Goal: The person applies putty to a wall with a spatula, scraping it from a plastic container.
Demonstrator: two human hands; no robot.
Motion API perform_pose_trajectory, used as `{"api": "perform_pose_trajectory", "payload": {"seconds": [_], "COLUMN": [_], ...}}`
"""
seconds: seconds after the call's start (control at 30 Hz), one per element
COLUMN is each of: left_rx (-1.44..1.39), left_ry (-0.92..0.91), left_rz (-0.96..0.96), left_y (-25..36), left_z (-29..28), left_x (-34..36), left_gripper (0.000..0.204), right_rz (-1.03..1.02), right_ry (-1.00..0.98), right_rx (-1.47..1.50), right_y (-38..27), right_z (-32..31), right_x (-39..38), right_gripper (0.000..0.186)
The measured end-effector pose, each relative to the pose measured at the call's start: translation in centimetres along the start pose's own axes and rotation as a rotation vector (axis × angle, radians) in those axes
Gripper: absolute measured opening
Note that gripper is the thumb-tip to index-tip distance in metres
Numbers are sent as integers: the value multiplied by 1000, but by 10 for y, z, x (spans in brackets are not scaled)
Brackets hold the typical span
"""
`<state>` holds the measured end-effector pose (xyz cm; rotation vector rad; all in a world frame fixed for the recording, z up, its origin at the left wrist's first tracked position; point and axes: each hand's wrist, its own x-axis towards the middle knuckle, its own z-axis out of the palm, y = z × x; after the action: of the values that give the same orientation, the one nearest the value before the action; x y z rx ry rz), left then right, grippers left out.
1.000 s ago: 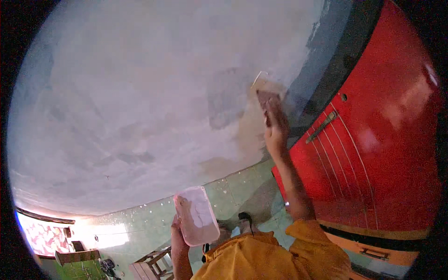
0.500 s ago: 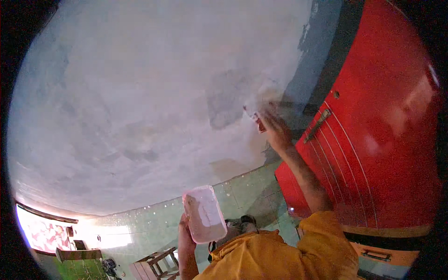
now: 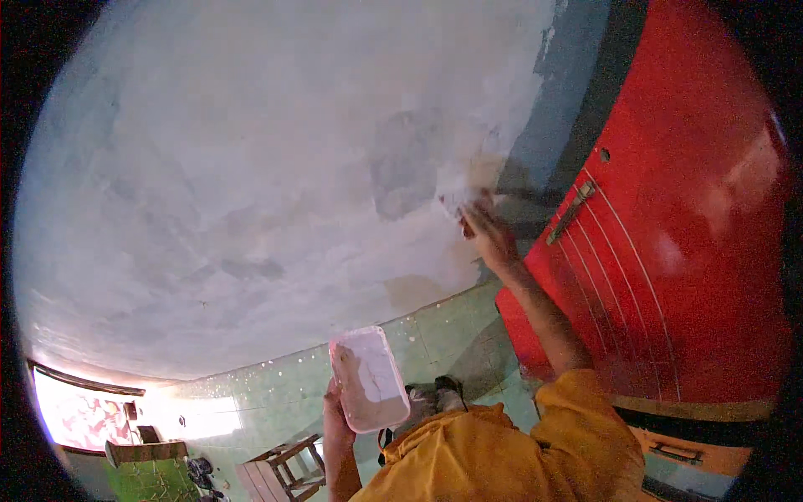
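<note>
My right hand [image 3: 495,238] is closed on a flat putty scraper [image 3: 454,203], smeared white with a dark red edge, and presses it to the white wall [image 3: 284,151]. Part of the scraper is covered by my fingers. Just left of it is a grey patch [image 3: 405,167] on the wall, and a beige patch [image 3: 485,171] shows above it. Lower down, my left hand [image 3: 337,422] grips the side of a pale pink rectangular plastic tub [image 3: 381,417], its fingers mostly behind it. Whitish paste lies inside the tub.
A red door [image 3: 686,209] with a metal handle [image 3: 571,213] stands close at the right, beside a dark grey frame strip [image 3: 598,109]. Below are green floor tiles [image 3: 435,335] with white spatters, a wooden stool [image 3: 280,470] and a green chair [image 3: 150,478].
My right hand with the scraper has slid a little downward along the wall, uncovering more of the beige patch. The tub stays in my left hand; the view has shifted slightly.
</note>
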<state>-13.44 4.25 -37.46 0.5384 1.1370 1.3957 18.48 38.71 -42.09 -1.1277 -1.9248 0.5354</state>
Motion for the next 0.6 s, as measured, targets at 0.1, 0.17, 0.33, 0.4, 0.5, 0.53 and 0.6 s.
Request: {"api": "perform_pose_trajectory", "payload": {"seconds": [0.1,0.17,0.33,0.4,0.5,0.53,0.6], "left_rx": [5,-64,-87,-74,-74,-31,15], "left_ry": [13,58,73,85,74,73,68], "left_rz": [1,-24,-74,-99,-27,-26,-17], "left_y": [-8,-15,-10,-8,-1,-2,-6], "left_z": [-7,-21,-9,0,7,7,3], "left_x": [-4,-4,1,-2,-2,-1,-1], "left_gripper": [67,61,66,64,62,62,61], "right_rz": [-326,-334,-399,-444,-388,-393,-336], "right_ry": [328,434,366,224,170,180,285], "right_rx": [-388,-460,-600,-443,-408,-414,-394], "right_y": [-36,-85,-23,3,-8,-19,-52], "right_z": [-45,-65,-9,0,-12,-29,-71], "right_x": [41,71,58,31,29,37,63], "right_gripper": [54,54,52,51,52,52,57]}}
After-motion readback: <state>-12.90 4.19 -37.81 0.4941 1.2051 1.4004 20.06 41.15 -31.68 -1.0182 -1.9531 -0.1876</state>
